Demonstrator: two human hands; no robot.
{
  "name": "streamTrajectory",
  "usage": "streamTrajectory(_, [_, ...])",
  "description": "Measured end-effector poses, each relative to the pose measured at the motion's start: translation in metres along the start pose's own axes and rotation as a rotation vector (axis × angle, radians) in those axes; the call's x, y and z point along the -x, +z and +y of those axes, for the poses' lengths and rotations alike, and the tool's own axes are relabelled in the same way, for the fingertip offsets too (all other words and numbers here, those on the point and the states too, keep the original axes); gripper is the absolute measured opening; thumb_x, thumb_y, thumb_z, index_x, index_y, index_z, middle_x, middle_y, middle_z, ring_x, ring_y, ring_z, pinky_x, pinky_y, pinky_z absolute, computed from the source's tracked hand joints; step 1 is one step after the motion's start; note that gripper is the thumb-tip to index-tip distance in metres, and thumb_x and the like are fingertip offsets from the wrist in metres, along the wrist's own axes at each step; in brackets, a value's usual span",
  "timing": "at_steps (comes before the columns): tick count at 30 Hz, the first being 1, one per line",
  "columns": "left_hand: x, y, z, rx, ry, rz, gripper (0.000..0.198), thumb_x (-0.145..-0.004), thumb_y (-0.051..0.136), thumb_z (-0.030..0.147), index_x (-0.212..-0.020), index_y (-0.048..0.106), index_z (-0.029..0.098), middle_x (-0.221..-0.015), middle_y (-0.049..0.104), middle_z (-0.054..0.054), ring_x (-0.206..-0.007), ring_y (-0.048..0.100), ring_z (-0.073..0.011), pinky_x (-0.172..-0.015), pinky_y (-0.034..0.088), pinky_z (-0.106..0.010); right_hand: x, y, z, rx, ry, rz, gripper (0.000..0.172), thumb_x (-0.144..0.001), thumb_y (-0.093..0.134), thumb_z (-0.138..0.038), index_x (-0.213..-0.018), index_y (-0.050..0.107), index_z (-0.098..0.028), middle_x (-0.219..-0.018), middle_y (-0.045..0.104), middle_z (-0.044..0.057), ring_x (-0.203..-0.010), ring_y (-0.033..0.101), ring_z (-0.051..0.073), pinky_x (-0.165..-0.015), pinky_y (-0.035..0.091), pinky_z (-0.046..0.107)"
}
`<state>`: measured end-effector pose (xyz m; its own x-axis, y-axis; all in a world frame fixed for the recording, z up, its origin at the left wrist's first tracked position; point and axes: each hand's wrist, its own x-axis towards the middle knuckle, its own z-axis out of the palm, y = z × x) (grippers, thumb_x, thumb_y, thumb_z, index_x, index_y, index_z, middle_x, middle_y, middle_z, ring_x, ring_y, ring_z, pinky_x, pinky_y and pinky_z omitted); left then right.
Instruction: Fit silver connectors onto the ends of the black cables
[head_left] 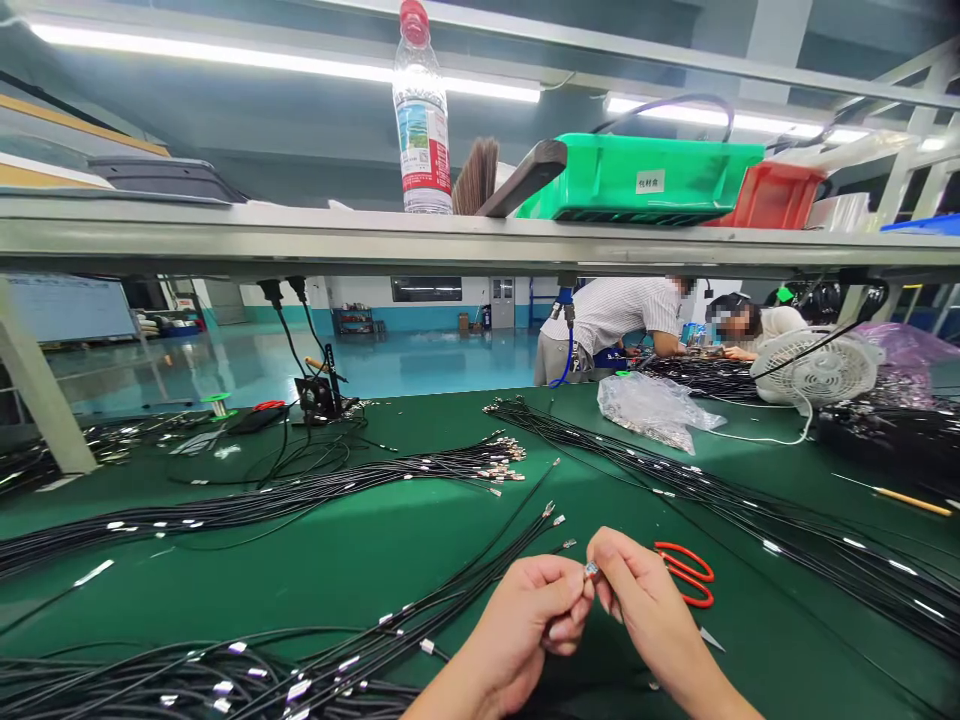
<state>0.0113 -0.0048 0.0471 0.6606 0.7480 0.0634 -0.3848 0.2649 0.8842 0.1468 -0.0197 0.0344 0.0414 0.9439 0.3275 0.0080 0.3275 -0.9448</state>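
Note:
My left hand (pixel 536 610) and my right hand (pixel 634 590) meet low in the middle of the view, fingers pinched together. Between the fingertips of both shows a small metal cable connector (pixel 591 571); the rest of it is covered by the fingers. Just left of my left hand lies a bunch of black cables (pixel 480 575) with metal ends. Beside my right hand, red-handled scissors (pixel 694 575) rest on the green table mat (pixel 300 590), partly hidden behind the wrist.
More black cable bundles lie at left (pixel 300 492) and right (pixel 720 500). A plastic bag (pixel 652 410), a white fan (pixel 817 365) and a wooden-handled pick (pixel 911 500) are on the table. Overhead, a shelf (pixel 315 235) carries a bottle (pixel 424 130) and green bin (pixel 652 175). Two people work opposite.

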Motion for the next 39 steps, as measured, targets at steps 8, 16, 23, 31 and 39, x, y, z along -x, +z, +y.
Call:
streamTrajectory(8, [0.001,0.002,0.022,-0.031,0.198,0.070,0.029,-0.075,0.063,0.032,-0.058,0.053,0.011,-0.048,0.039,0.004,-0.044,0.028,-0.0046,-0.046,0.017,-0.021,-0.005,0.014,0.002,-0.164,-0.024,-0.173,0.025,-0.080,0.057,-0.042,-0.074,0.056,-0.018,-0.068,0.057,0.002,-0.066,0.052,0.018,-0.063,0.042,0.026])
streamTrajectory(16, [0.000,0.001,0.018,-0.219,0.259,0.163,0.037,-0.071,0.064,0.045,-0.059,0.055,0.010,-0.049,0.040,0.004,-0.042,0.029,-0.0044,-0.042,0.016,-0.020,0.000,0.019,-0.019,-0.074,-0.136,0.174,0.026,-0.070,0.066,-0.044,-0.078,0.065,-0.019,-0.071,0.060,0.004,-0.063,0.052,0.019,-0.057,0.042,0.025])
streamTrajectory(23, [0.002,0.003,0.013,-0.243,0.210,0.248,0.040,-0.066,0.066,0.049,-0.060,0.059,0.010,-0.048,0.044,0.003,-0.042,0.030,-0.0044,-0.042,0.017,-0.020,-0.001,0.015,-0.016,-0.044,-0.162,0.117,0.021,-0.074,0.064,-0.039,-0.073,0.066,-0.018,-0.069,0.055,0.002,-0.060,0.046,0.017,-0.053,0.037,0.024])
streamTrajectory(31, [0.001,0.005,0.011,-0.254,0.160,0.248,0.037,-0.067,0.066,0.045,-0.060,0.057,0.010,-0.049,0.043,0.004,-0.043,0.030,-0.0047,-0.043,0.017,-0.020,0.002,0.010,-0.015,-0.081,-0.060,0.074,0.018,-0.076,0.062,-0.035,-0.073,0.064,-0.018,-0.070,0.056,0.002,-0.071,0.050,0.019,-0.065,0.041,0.025])
streamTrajectory(39, [-0.001,0.002,0.006,-0.247,0.139,0.254,0.036,-0.067,0.066,0.046,-0.060,0.057,0.011,-0.051,0.044,0.003,-0.044,0.029,-0.0053,-0.044,0.016,-0.020,0.001,0.007,-0.008,-0.064,-0.014,0.086,0.019,-0.075,0.064,-0.036,-0.075,0.063,-0.017,-0.074,0.060,0.003,-0.073,0.053,0.019,-0.068,0.042,0.027])
